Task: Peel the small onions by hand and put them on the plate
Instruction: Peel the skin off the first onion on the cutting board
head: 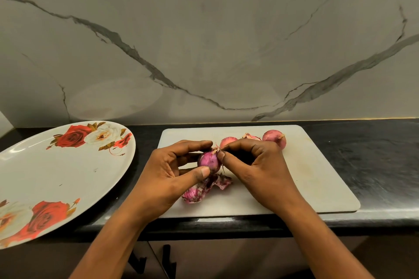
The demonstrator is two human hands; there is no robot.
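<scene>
Now you've got one small onion [208,161] up between both hands, just above the white cutting board [317,176]. Your left hand [172,172] cradles it, thumb pressed on the near side and fingers curled round the far side. Your right hand [254,165] comes in from the right, thumb and forefinger pinching the dry papery tip at the top of that onion. The bulb shows glossy purple-pink between your fingers.

Directly below it, on the board by your left thumb, lies a heap of loose purple peel [204,188]. Look to the far edge of the board: two more onions sit there. One [227,141] is just beyond your right knuckles and partly hidden, and another [274,138] is further right with its stub pointing right. Between them is a pale papery piece [250,136]; I cannot tell whether it is onion or skin.

Over on the left, the big oval plate [56,176] with red and white roses rests on the dark counter [374,154]. It is well apart from the onion in your hands and has a few small specks on its white middle. Behind it all rises the grey-veined marble wall [204,41].
</scene>
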